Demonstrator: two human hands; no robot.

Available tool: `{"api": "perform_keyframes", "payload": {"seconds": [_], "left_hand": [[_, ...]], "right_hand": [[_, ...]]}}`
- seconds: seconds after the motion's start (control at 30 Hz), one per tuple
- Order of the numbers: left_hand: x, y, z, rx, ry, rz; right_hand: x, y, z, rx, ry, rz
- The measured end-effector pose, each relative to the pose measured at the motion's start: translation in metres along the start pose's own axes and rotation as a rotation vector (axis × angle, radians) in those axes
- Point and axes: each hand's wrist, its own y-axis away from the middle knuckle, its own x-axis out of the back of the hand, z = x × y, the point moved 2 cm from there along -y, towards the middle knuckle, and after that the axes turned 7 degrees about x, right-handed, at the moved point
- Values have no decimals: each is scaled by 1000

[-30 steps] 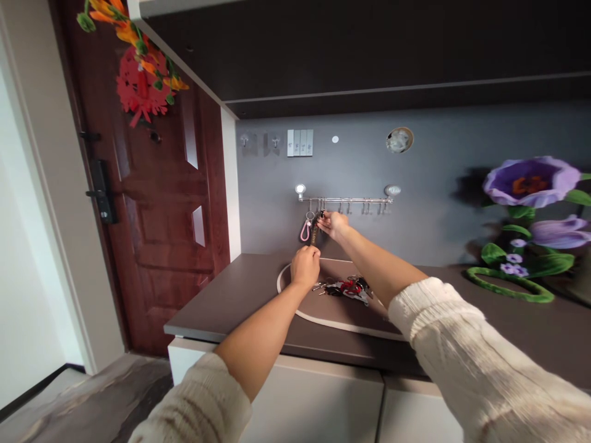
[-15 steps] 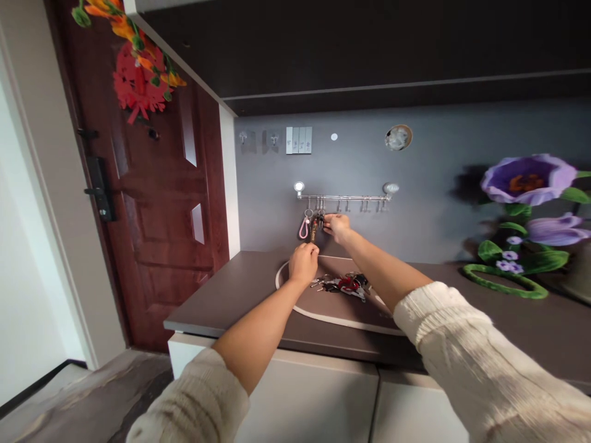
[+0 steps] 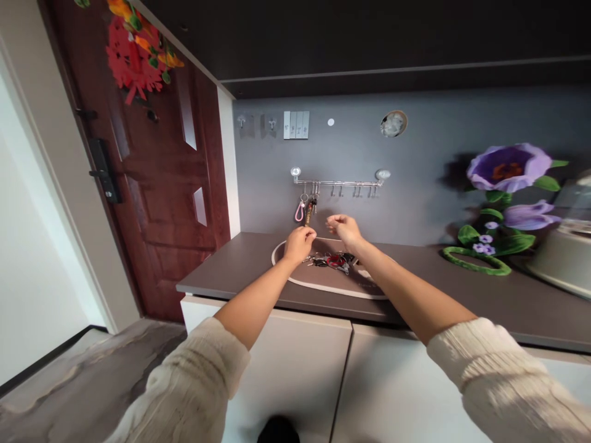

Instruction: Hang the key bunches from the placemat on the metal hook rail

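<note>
My left hand (image 3: 299, 243) is closed at the lower end of a brown lettered key strap (image 3: 309, 214). The strap hangs beside a bunch of keys (image 3: 314, 203) at the left part of a metal hook rail (image 3: 339, 183). To their left a pink loop keychain (image 3: 300, 211) hangs from a ring. My right hand (image 3: 346, 231) is in the air right of the hanging keys, apart from them, fingers loosely curled with nothing visible in them. Beneath both hands, a pile of keys (image 3: 339, 262) with red and black parts lies on a brown mat with a pale rim (image 3: 318, 287).
Purple fabric flowers (image 3: 510, 169) stand on the counter (image 3: 415, 280) at the right, near a pale rounded object (image 3: 558, 261). A dark shelf (image 3: 369, 37) overhangs the rail. Clear hooks (image 3: 271, 124) and grey switches (image 3: 296, 125) are on the wall. A red-brown door (image 3: 161, 215) is at the left.
My right hand has let go of the hanging keys and drawn back to the right and down. My left hand keeps hold of the strap. The view has tilted down.
</note>
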Motion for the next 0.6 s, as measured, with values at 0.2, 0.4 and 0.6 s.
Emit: {"api": "perform_keyframes", "payload": {"seconds": [0.2, 0.4, 0.6], "left_hand": [[1, 10, 7, -94, -27, -109], [-2, 19, 9, -197, -96, -272], [0, 19, 7, -211, -68, -419]], "right_hand": [[17, 31, 6, 167, 211, -58], [29, 57, 6, 264, 455, -97], [29, 62, 12, 338, 676, -182]]}}
